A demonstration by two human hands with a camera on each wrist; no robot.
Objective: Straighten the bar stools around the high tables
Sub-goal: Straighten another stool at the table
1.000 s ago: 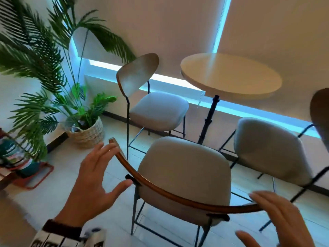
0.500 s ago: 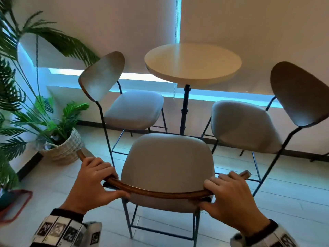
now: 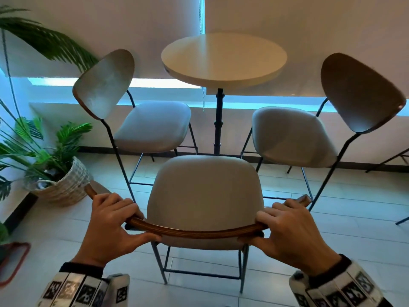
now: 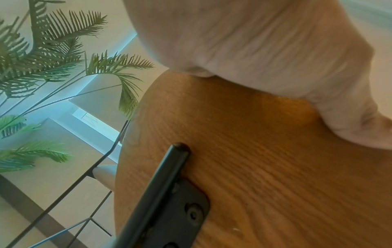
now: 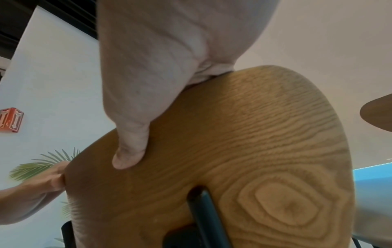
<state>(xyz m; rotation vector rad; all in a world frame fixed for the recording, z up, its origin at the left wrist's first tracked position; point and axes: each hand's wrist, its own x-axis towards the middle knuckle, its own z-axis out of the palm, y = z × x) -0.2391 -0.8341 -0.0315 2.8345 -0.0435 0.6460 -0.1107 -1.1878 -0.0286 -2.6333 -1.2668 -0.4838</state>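
Tiled floor (image 3: 345, 220), blinds behind. Near stool (image 3: 205, 196) faces round bench (image 3: 223, 56). Left hand (image 3: 110, 227) & right hand (image 3: 290, 231) both grasp its wooden backrest (image 3: 194, 231), prob. for even two-sided steering.

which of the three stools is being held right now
The near stool, in front of the table. The left hand and right hand grip its curved wooden backrest; the other two stand untouched.
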